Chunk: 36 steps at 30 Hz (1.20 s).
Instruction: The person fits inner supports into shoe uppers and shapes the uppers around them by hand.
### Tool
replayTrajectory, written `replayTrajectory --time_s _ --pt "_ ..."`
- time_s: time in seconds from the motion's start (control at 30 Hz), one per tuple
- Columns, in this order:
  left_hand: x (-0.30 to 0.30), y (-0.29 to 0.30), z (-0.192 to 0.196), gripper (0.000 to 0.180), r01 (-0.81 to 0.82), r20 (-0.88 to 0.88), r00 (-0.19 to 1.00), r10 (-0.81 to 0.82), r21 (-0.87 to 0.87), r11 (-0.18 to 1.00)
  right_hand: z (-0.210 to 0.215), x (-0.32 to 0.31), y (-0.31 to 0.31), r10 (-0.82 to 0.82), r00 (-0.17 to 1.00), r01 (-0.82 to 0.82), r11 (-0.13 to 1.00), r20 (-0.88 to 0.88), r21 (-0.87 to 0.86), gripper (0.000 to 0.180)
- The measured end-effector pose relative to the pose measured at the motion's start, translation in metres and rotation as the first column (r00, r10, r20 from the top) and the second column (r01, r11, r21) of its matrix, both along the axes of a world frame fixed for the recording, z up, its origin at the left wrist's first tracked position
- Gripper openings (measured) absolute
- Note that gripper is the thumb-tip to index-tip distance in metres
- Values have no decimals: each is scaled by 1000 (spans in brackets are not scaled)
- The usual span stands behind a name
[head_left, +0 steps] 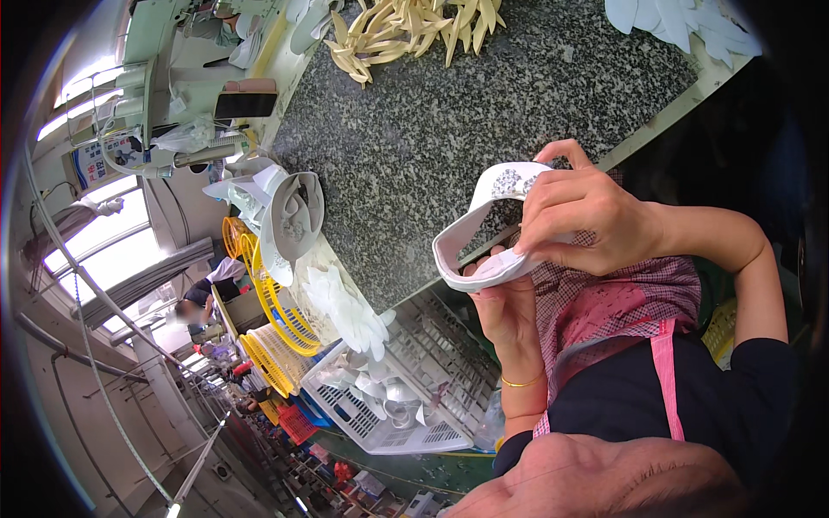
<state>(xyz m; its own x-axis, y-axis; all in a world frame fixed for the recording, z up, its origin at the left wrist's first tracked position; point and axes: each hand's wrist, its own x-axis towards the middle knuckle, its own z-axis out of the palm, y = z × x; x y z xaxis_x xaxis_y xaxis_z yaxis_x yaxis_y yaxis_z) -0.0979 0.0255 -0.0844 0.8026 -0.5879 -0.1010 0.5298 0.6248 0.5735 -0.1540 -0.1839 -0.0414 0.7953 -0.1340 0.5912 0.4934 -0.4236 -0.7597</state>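
A white shoe upper (459,244), curved into a loop, is held in front of me near the table's front edge. Clear sparkling stones dot its upper end. My left hand (508,304), with a thin gold bangle at the wrist, grips the lower side from below, its fingertips showing inside the opening. From above, my right hand (587,211) pinches the near side between thumb and fingers and covers part of the stones. Whatever else may lie under the right fingers is hidden.
Cream strips (406,30) are heaped on the speckled stone tabletop (389,155). White pieces (678,24) lie at the far right. At the left are stacked white uppers (292,216), a phone (246,105) and white gloves (341,306). A white basket (371,440) holds more uppers. Another person (203,298) is farther off.
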Motion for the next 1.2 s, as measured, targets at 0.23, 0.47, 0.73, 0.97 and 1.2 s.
replayTrajectory --time_s 0.23,0.47,0.73,0.97,1.2 --pt "-13 -7 17 57 -5 -75 997 10 70 998 -4 -4 2 16 999 -16 1000 -29 16 14" --pt "-20 -1 -4 58 22 -209 978 -23 -4 1000 -5 -15 -1 55 987 -64 996 -154 -57 12" --pt "-25 -12 18 54 69 96 990 -98 274 959 29 -8 -18 129 917 -236 938 -377 -252 29" --pt "-29 -17 28 63 -47 240 967 -81 486 873 39 2 -11 271 773 -419 897 -574 -141 16" --pt "-24 -14 25 108 214 -2 972 -236 425 879 25 5 -8 238 870 -203 971 -432 127 22"
